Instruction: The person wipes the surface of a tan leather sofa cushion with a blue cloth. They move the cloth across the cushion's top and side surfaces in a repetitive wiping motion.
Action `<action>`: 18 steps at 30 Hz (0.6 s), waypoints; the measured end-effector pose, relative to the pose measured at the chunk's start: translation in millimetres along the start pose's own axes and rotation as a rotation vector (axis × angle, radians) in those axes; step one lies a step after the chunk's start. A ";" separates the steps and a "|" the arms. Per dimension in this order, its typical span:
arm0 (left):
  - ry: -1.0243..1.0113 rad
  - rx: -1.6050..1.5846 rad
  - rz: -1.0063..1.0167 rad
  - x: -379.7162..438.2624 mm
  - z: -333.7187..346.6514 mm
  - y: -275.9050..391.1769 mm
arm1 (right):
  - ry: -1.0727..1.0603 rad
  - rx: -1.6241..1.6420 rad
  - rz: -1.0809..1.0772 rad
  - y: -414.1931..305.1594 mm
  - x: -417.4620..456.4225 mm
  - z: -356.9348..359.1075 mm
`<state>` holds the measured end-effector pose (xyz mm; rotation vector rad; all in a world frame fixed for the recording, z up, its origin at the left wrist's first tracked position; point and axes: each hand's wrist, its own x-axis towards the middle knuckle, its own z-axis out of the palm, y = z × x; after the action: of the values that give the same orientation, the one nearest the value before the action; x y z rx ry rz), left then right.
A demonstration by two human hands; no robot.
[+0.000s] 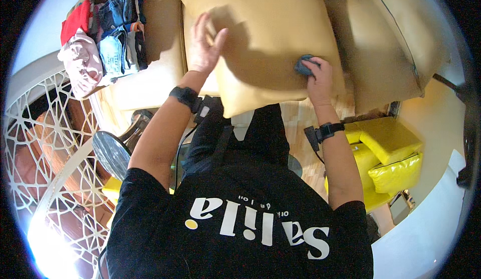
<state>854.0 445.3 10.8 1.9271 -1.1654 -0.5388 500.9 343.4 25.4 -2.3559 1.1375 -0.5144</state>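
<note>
A large tan cushion (270,27) lies in front of me on a tan sofa (161,35). My right hand (319,74) holds a bunched dark blue-grey cloth (306,65) against the cushion's near right part. Over the cushion's left edge is my left hand (206,46), fingers spread and holding nothing; whether it touches the cushion I cannot tell. Both hands cast shadows nearby. Each wrist wears a black strap with a small device.
Folded jeans (114,50), a red garment (77,21) and a crumpled pale pink garment (83,61) lie at the sofa's left. A yellow armchair (394,140) stands at the right, a round side table (111,155) and a white lattice screen (49,136) at the left.
</note>
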 end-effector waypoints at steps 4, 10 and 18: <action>-0.176 -0.158 -0.905 -54.7 -13.9 -80.7 | 0.089 -0.008 0.119 2.0 -13.7 6.1; -0.449 -0.893 -1.072 -98.1 15.0 -66.2 | 0.211 -0.080 0.290 -32.7 -11.6 17.8; -0.615 -0.593 -0.721 -40.8 -42.5 67.3 | 0.283 0.092 0.370 -95.5 -30.7 13.4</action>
<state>828.0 481.6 88.3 1.6309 -0.4862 -1.7375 549.4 423.3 63.9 -1.9708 1.5976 -0.7604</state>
